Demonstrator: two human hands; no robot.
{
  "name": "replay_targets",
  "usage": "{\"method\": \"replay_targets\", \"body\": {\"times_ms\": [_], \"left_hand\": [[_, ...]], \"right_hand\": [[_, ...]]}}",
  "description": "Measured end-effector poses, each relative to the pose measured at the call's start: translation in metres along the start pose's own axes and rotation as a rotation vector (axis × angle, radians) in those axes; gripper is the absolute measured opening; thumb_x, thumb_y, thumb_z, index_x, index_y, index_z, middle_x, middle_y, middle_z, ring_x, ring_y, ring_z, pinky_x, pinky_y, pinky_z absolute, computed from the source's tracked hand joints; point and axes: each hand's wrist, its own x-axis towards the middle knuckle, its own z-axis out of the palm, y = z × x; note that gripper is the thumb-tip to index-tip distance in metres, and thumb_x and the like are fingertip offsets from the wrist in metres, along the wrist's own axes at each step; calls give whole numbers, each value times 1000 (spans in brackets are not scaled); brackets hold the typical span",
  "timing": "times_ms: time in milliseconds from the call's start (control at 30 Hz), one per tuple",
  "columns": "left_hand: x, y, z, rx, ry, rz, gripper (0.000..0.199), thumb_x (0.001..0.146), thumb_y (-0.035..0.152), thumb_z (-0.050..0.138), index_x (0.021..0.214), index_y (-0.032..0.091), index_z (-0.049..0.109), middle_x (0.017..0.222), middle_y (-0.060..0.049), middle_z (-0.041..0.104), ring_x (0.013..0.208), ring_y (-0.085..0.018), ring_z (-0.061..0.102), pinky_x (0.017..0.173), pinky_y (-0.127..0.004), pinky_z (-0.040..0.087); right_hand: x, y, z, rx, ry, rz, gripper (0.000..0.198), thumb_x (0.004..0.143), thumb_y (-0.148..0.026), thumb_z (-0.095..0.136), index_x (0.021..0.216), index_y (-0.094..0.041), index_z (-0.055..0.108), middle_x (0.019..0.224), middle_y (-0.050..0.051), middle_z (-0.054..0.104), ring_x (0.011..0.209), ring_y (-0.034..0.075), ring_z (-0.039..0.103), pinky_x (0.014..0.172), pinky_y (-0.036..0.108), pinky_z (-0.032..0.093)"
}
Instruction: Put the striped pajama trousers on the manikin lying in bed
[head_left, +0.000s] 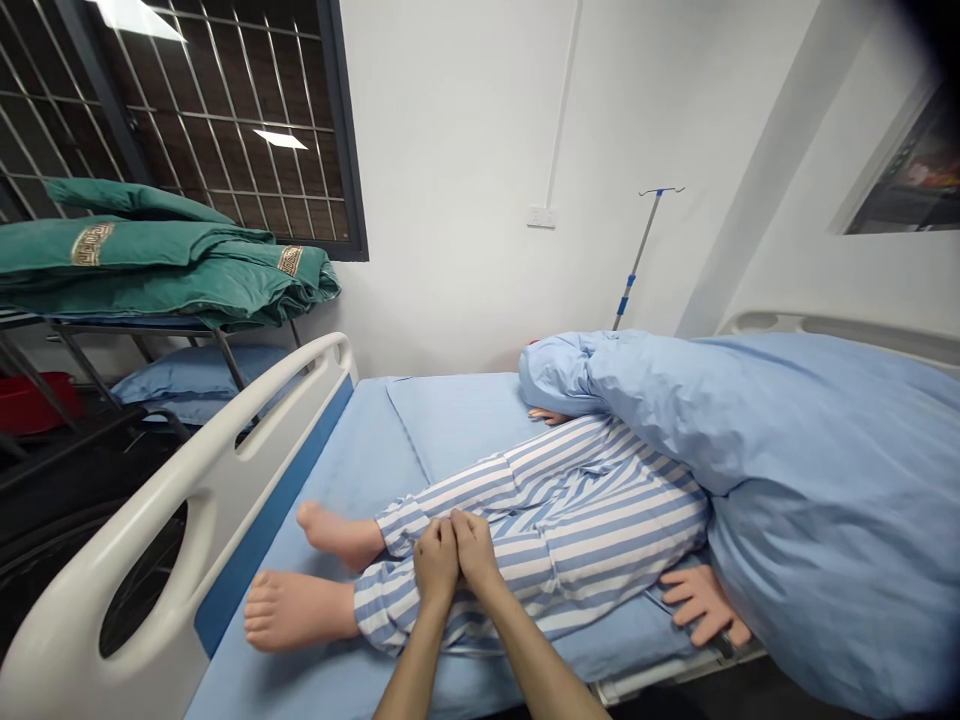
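Observation:
A figure that looks like a care manikin lies on the bed in blue-and-white striped trousers (600, 520). My left hand (435, 562) and my right hand (474, 548) are side by side over its lower legs, both with curled fingers and their thumb sides nearly touching. Whether any trouser cloth is between the fingers is hidden. The bare feet (300, 610) point left. A light blue quilt (810, 440) covers the upper body, and one manikin hand (705, 603) sticks out below it, fingers spread.
At the left stands the bed's white end board (217, 490). Pale blue sheet (465, 400) covers the mattress. Behind are an IV pole (637, 260), a wall socket (541, 217) and a barred window (225, 110). Folded green bedding (165, 260) lies on a rack at the left.

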Motion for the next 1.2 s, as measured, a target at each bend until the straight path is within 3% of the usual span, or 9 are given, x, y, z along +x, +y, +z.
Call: {"method": "replay_targets", "body": {"times_ms": [233,467,600,700,800,933,1100,1200], "left_hand": [[-2,3,1,73,-4,-7,26,76,27,35,51,19,39,50,3,44,50,-10,35,51,-24,20],[-4,3,0,56,-19,14,26,77,31,35,54,19,40,51,2,45,51,-10,36,52,-24,21],[-3,2,0,29,-37,4,27,77,33,36,54,19,41,53,2,46,52,-11,36,52,-24,22],[1,1,1,-60,-65,-12,26,74,33,38,52,19,41,51,3,45,52,-11,37,52,-24,23],[7,3,0,-293,-91,-80,27,71,35,40,49,19,38,46,4,40,48,-10,37,50,-23,26],[12,20,-6,-503,-138,-145,30,69,36,42,46,19,35,41,6,34,41,-8,33,46,-22,29],[13,57,-16,-547,-122,-80,31,71,37,44,47,19,34,41,6,35,41,-7,33,45,-21,31],[8,64,-12,-512,-79,-36,31,72,37,43,48,20,33,43,6,36,43,-8,35,46,-21,31]], "right_hand": [[10,-29,-24,-49,-32,-89,36,79,-31,36,46,-18,30,42,-5,29,44,7,29,46,21,25],[-5,8,-16,-171,-29,-99,36,79,-32,35,47,-17,31,45,-4,32,47,9,30,47,22,23],[-5,13,-15,-189,-19,-112,36,80,-31,35,47,-17,33,45,-4,32,47,9,30,46,22,23],[-5,11,-17,-175,-40,-127,36,80,-31,34,47,-17,36,46,-4,33,46,9,30,46,21,23],[-5,9,-17,-164,-26,-133,36,80,-32,34,48,-16,38,47,-4,36,48,9,33,48,21,24],[-6,9,-17,-122,-25,-135,36,81,-31,33,51,-16,43,50,-2,42,50,9,37,50,22,27],[-6,9,-20,-80,-24,-140,36,81,-33,32,49,-17,36,47,-4,33,48,9,30,47,22,23],[-6,10,-23,-51,-30,-124,36,81,-34,32,48,-17,32,47,-4,30,47,8,28,46,22,22]]}}
